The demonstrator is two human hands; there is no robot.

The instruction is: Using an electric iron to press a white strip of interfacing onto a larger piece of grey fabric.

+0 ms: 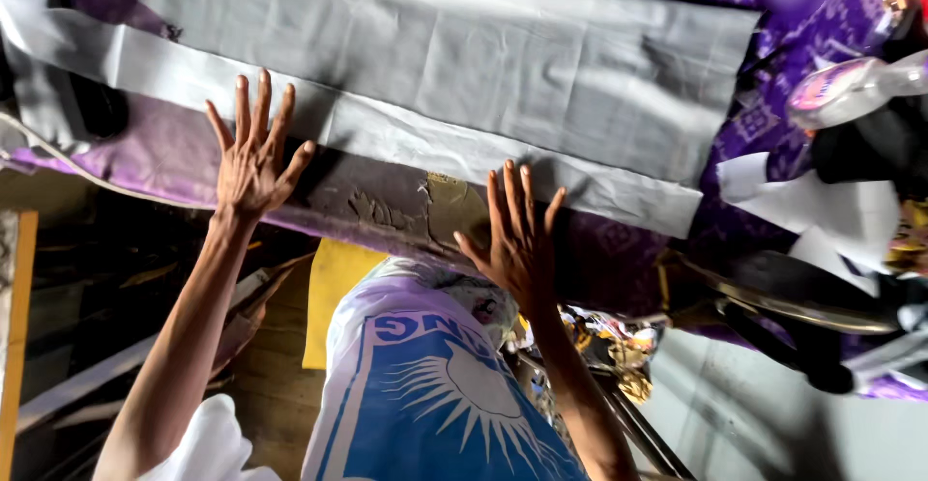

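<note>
Pressing flat against the near edge of a long grey rectangular cloth panel (435, 94), the left hand (249, 157) is seen with its grip apart, fingers spread, nothing clamped. The panel is laid on a surface draped in purple patterned fabric (773, 123); its long axis runs left to right, slightly downward toward the right, and it lies directly beyond both palms. The right hand (517, 239) is likewise splayed, grip apart, on the folded lower strip and a worn brown board edge (387, 210). Neither hand is clearly nearer. Clutter at far right cannot be identified; the panel's left end is cut off.
</note>
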